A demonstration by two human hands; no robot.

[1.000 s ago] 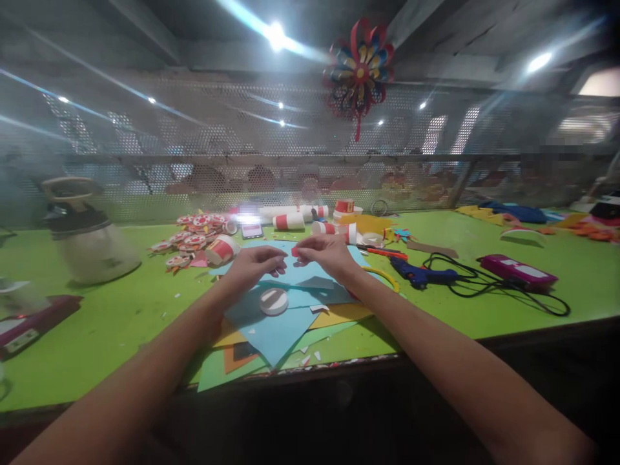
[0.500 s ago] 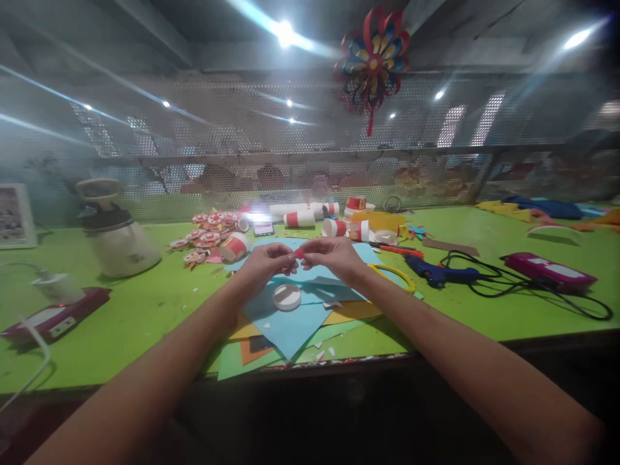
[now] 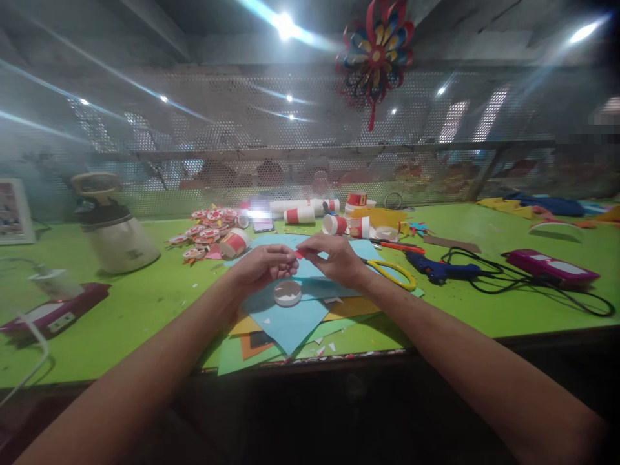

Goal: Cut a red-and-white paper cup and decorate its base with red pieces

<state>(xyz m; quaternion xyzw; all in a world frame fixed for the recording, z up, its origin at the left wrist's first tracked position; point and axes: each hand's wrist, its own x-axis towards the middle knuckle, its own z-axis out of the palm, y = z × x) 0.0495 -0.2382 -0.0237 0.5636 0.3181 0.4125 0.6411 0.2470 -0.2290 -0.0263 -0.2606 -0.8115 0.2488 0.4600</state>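
Over the blue paper point(image 3: 290, 323), a small red piece point(image 3: 299, 254), seemingly paper, shows between my two hands. My right hand point(image 3: 336, 259) pinches it between thumb and fingers. On its other side, my left hand point(image 3: 266, 266) has its fingers curled and thumb closed in, its fingertips against or just beside the red piece; whatever they hold is hidden. Below the hands a round white shallow lid or cup base point(image 3: 287, 294) lies on the blue paper. Close to my right wrist rest yellow-handled scissors point(image 3: 394, 274), their blades partly covered.
Paper cups point(image 3: 299, 215) and red-and-white paper crafts point(image 3: 213, 223) lie at the back. On the right are a blue glue gun point(image 3: 440, 268) and a purple power strip point(image 3: 552, 268). A jug point(image 3: 116, 232) and another power strip point(image 3: 58, 313) stand left.
My fingertips have drawn slightly apart, and the left fingers are more curled. The red piece stays with my right hand. The view has tilted down a little.
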